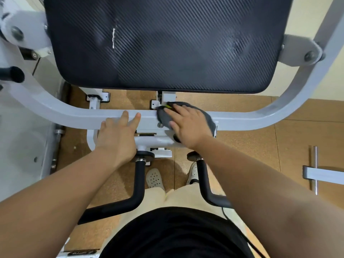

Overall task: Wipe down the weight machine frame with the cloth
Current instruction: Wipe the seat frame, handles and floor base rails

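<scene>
1. The cloth [164, 118] is dark grey and soft, bunched into a rounded pad, with a small bright yellow-green spot at its far edge; it lies on the middle of the frame's cross bar, just right of centre
2. The right hand [186, 125] lies flat on top of the cloth, fingers straight and spread, pressing it against the bar without curling round it
3. The left hand [117, 135] rests on the bar just left of the cloth, fingers straight and loose, holding nothing
4. The frame [74, 116] is smooth, pale grey painted metal, a flat-faced bar that runs left to right and curves up and away at both ends; a round bolt [160, 125] sits in it beside the cloth
5. Beyond the bar hangs a wide black pad [167, 43] with rounded corners, a fine diagonal ribbed weave and a short white scuff
6. Two black, matte, bent handles [138, 175] reach toward the person from below the bar
7. The floor [251, 146] is brown, speckled, cork-like tile
</scene>
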